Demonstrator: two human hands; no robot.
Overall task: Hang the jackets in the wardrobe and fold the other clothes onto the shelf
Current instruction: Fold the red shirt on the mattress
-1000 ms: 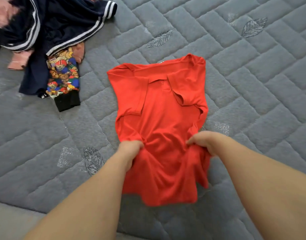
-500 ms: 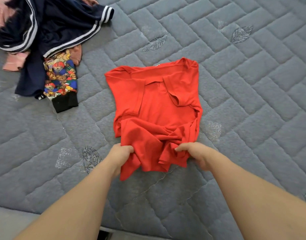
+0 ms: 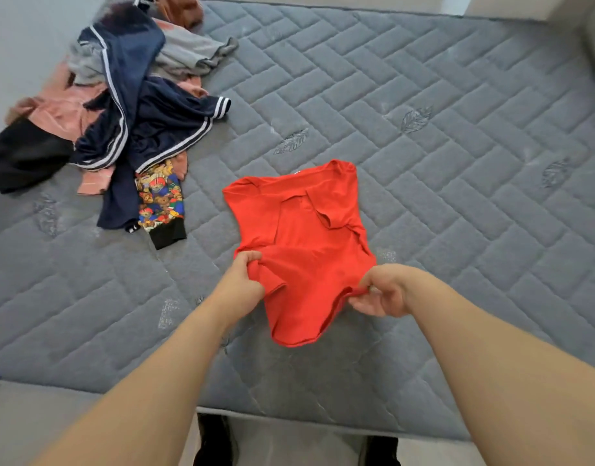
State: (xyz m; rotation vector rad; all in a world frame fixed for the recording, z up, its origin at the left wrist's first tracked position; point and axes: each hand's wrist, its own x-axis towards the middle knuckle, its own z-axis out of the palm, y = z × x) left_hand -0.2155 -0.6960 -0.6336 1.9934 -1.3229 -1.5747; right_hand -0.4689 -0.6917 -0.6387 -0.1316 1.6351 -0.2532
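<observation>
A red polo shirt [image 3: 302, 237] lies on the grey quilted mattress [image 3: 440, 163], its sleeves folded in over the body and the collar end pointing away from me. My left hand [image 3: 244, 282] pinches the shirt's lower left edge. My right hand [image 3: 380, 292] grips the lower right hem, lifted a little off the mattress. The bottom of the shirt sags in a loose curve between both hands.
At the back left a heap of clothes holds a navy jacket with white stripes [image 3: 144, 119], a bear-print garment [image 3: 160, 200], pink [image 3: 62, 111], grey [image 3: 185, 53] and black [image 3: 23, 153] pieces. The mattress's near edge [image 3: 289, 412] runs below my forearms. A wall stands at the left.
The bunched lower part of the shirt has been pulled back out toward me and lifted at the hem. The view has pulled back, so more of the clothes heap shows.
</observation>
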